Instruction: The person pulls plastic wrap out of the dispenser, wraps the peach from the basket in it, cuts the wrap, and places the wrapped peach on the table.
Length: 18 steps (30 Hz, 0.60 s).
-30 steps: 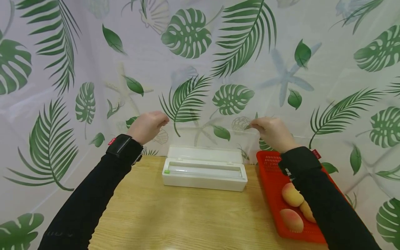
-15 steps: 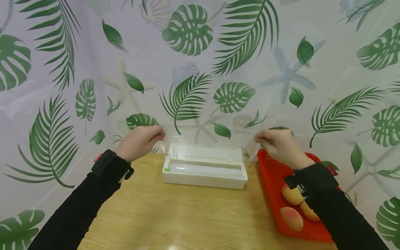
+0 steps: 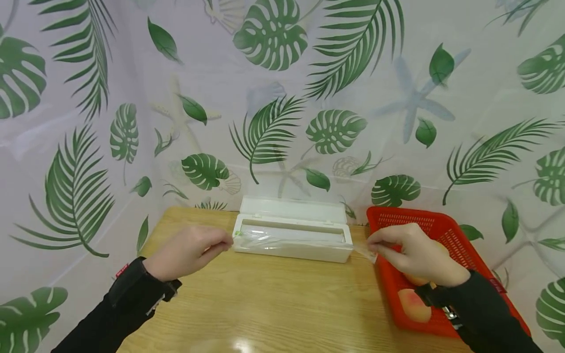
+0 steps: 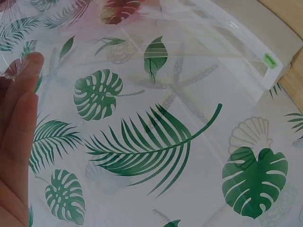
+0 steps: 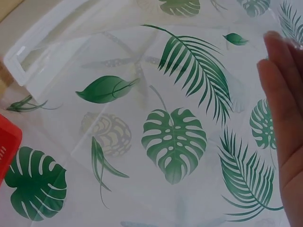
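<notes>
In the head view a long white cling film box (image 3: 322,252) stands at the back of the table, its lid (image 3: 293,210) raised and a roll inside. A clear sheet of cling film (image 3: 260,239) stretches in front of it between the two hands. My left hand (image 3: 190,252) pinches the film's left side, thumb against fingers. At the right side my right hand (image 3: 417,256) pinches it likewise, above the basket's left edge. In the left wrist view the box shows a green slider (image 4: 270,60). Both wrist views look through the transparent film, and the fingertips lie near the frame edge.
A red plastic basket (image 3: 397,314) with several peaches (image 3: 415,305) stands on the right of the wooden table (image 3: 265,304), partly behind the right arm. A leaf-patterned sheet (image 3: 282,117) hangs behind and beside the table.
Both hands have come down and towards me from in front of the backdrop to about box height, slightly farther apart. The film between them has come down too, now crossing the box front.
</notes>
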Motion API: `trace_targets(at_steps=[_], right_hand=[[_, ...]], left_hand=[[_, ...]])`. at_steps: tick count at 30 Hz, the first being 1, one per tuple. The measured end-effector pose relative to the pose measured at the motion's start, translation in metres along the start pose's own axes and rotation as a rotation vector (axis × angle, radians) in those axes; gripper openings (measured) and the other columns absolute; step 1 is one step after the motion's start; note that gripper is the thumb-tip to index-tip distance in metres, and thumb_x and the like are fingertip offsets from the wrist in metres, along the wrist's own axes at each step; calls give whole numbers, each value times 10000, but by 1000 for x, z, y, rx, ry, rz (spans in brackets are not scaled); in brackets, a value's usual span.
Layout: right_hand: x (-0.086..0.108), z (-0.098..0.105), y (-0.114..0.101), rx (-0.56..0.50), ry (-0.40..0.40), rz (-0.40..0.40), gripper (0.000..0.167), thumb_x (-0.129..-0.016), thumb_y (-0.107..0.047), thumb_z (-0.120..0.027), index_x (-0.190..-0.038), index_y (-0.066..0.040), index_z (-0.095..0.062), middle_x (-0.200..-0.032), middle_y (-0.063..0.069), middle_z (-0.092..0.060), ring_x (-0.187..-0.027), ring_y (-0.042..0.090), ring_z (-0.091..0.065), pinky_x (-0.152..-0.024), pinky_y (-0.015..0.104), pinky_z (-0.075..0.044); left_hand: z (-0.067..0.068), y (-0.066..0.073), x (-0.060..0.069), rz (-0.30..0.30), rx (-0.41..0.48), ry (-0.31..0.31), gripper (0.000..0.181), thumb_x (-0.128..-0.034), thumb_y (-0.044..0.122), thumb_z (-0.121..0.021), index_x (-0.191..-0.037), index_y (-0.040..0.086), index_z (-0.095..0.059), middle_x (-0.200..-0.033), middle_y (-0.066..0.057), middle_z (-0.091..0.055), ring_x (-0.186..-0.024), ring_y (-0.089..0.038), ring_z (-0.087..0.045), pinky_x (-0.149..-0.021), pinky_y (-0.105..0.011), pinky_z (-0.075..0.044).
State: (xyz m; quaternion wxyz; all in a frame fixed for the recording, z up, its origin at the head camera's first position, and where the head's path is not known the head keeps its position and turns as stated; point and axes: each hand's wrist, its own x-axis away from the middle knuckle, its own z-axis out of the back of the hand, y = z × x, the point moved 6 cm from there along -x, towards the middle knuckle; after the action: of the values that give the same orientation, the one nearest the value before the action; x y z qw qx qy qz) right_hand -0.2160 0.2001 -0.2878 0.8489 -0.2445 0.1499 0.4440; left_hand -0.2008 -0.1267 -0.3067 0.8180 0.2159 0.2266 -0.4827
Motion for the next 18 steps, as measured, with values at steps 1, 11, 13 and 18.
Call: trace_targets(at_steps=[1,11,13,18], right_hand=[[3,-4,-1,-23,-19,8,234,-679,77,-693,-838,-92,-665,-779,-49,-636,-663,43,-563,-638,122,-446],[38,-59,0,-234,-245,43,225,-745,23,-658,-835,-182,-638,-794,-120,-598,-692,16,-547,-620,180,-463],[43,-71,2,-275,-297,33,231,-758,11,-648,-831,-208,-631,-798,-135,-582,-705,15,-535,-623,206,-467],[56,-100,4,-402,-376,-1,192,-805,-33,-615,-825,-224,-622,-794,-119,-568,-717,20,-516,-623,226,-465]], left_hand=[[-3,2,4,0,13,-12,97,-789,14,-625,-860,80,-611,-764,9,-614,-637,-28,-540,-582,-160,-435],[-54,11,47,124,185,-189,105,-833,75,-594,-914,126,-636,-831,51,-640,-708,15,-570,-613,-102,-421],[-67,11,57,155,232,-228,111,-842,86,-586,-933,120,-641,-844,45,-644,-714,29,-567,-608,-92,-417],[-95,14,76,176,305,-313,86,-843,92,-587,-881,144,-644,-826,87,-634,-707,74,-536,-595,-81,-405]])
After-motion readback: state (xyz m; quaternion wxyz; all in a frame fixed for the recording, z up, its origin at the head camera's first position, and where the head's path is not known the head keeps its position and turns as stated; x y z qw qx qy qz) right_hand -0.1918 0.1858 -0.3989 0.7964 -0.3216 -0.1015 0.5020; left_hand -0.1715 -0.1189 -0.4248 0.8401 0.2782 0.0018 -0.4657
